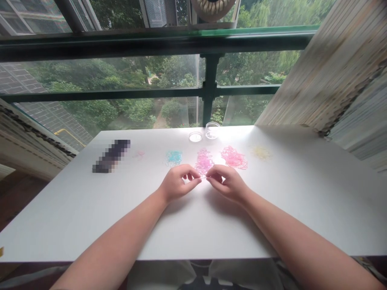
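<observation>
My left hand [179, 184] and my right hand [227, 183] meet above the middle of the table. Each is closed in a pinch, thumb against fingertip, on a thin pale rubber band [203, 177] drawn between them. Just beyond my fingers lies a pile of purple-pink rubber bands [204, 158]. To its right is a heap of brighter pink bands [234, 158], then a loose scatter of yellow ones [261, 152]. On the left are turquoise bands [174, 156] and a small pale pink group [140, 154].
A clear round container [212, 131] and a round clear lid [195, 137] stand at the far edge of the white table [121, 213]. A dark pixelated object [112, 156] lies at the left. Behind are a green window frame [209, 80] and curtains [305, 76].
</observation>
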Tool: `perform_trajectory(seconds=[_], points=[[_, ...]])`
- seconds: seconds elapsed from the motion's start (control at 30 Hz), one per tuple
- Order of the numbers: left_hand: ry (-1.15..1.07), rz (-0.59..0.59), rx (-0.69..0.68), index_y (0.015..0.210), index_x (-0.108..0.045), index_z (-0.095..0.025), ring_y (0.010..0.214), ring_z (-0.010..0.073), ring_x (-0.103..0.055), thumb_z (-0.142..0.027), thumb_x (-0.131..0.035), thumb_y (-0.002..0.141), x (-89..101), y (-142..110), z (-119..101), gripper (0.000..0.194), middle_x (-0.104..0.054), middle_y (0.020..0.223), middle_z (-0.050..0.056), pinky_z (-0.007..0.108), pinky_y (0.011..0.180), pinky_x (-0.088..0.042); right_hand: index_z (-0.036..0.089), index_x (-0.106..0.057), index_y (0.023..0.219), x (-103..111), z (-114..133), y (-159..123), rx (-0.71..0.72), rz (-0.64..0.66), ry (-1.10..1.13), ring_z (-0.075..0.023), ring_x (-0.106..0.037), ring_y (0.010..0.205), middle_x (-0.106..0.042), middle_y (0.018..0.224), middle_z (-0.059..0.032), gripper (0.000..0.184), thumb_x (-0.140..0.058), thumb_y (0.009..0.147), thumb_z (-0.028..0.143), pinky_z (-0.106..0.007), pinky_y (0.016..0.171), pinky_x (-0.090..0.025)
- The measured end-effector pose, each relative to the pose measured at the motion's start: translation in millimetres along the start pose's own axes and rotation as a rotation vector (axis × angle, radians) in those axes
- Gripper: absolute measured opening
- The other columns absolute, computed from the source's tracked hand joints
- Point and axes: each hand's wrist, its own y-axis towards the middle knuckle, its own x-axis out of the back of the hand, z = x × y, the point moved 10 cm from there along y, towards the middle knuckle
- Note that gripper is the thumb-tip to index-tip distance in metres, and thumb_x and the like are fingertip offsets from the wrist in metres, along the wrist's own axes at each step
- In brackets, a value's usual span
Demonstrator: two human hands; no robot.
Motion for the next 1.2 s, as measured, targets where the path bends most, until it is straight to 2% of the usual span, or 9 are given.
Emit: perform_trajectory(seconds=[0.27,0.4,0.6,1.0,1.2], points=[[0.022,0.009,0.013,0.080,-0.064,-0.018,0.064,0.0124,-0.058,-0.027,-0.062,0.077,-0.6,0.1,0.4,0.010,-0.067,0.076,0.004,0.026,0.061,-0.045,0.019,-0.053,0.073,-0.9,0.1,1.1,-0.011,0.001,0.007,-0.0090,-0.042,0.051,-0.049,0.058,0.0028,0.008,-0.051,0.075,0.012,-0.022,0.049,-0.036],[0.075,-0.067,0.047,0.086,-0.064,-0.018,0.068,0.0128,-0.058,-0.025,-0.062,0.077,12.7,-1.0,5.3,0.011,-0.067,0.081,0.004,0.025,0.061,-0.046,0.019,-0.054,0.074,10.9,-15.5,2.4,-0.078,-0.058,-0.145,-0.0103,-0.046,0.054,-0.054,0.062,0.0013,0.009,-0.051,0.074,0.011,-0.023,0.052,-0.036],[0.145,-0.218,0.081,0.084,-0.063,-0.017,0.068,0.0128,-0.059,-0.023,-0.056,0.080,44.0,-4.1,15.1,0.010,-0.066,0.080,0.004,0.024,0.061,-0.046,0.020,-0.056,0.071,26.9,-39.2,5.8,-0.149,-0.125,-0.404,-0.0126,-0.048,0.056,-0.055,0.062,0.0006,0.011,-0.051,0.071,0.010,-0.024,0.055,-0.036],[0.251,-0.678,0.237,0.086,-0.065,-0.014,0.069,0.0133,-0.061,-0.028,-0.053,0.080,131.4,-26.4,51.6,0.019,-0.068,0.082,0.005,0.021,0.061,-0.047,0.020,-0.059,0.073,11.3,-43.1,7.9,-0.170,-0.035,-0.556,-0.0129,-0.049,0.061,-0.059,0.070,-0.0006,0.010,-0.052,0.074,0.012,-0.023,0.056,-0.034],[0.287,-0.803,0.294,0.090,-0.063,-0.014,0.069,0.0142,-0.061,-0.032,-0.046,0.083,168.9,-41.1,81.5,0.026,-0.068,0.086,0.006,0.024,0.066,-0.049,0.021,-0.061,0.076,11.1,-45.0,3.8,-0.207,0.003,-0.557,-0.0126,-0.052,0.062,-0.061,0.074,-0.0001,0.010,-0.052,0.078,0.017,-0.023,0.057,-0.036]])
